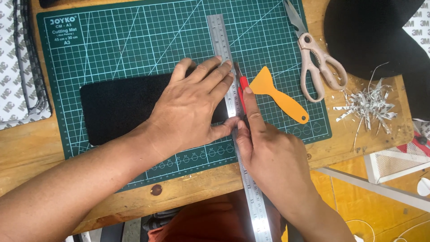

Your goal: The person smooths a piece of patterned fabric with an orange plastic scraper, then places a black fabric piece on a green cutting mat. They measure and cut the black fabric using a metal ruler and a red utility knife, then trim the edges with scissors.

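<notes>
Black felt-like sheet (118,110) lies flat on the green cutting mat (112,40), its long side running left to right, with its right end tucked under the left hand (192,107). That hand is spread flat, fingers fanned out and pressing down on both the sheet and the steel ruler (230,103), which runs from the far side of the mat to past the near edge of the wooden table (27,152). The right hand (268,157) sits just right of the ruler, pinching a red-handled craft knife (242,92), with the forefinger laid along its back and the thumb touching the ruler's edge. The blade tip seems to rest against the ruler near the sheet's far edge, though the fingers hide the exact contact.

As for progress, the ruler is placed and held, and the knife is at the line; no separated strip shows right of the ruler, so the cut across the sheet's right end looks barely begun or not yet through.

Just right of the knife lies an orange plastic scraper (277,96), and beyond it beige-handled scissors (316,62). A heap of thin white paper shreds (369,105) sits on the table at the right, near a large dark sheet (376,36) at the far right corner.
</notes>
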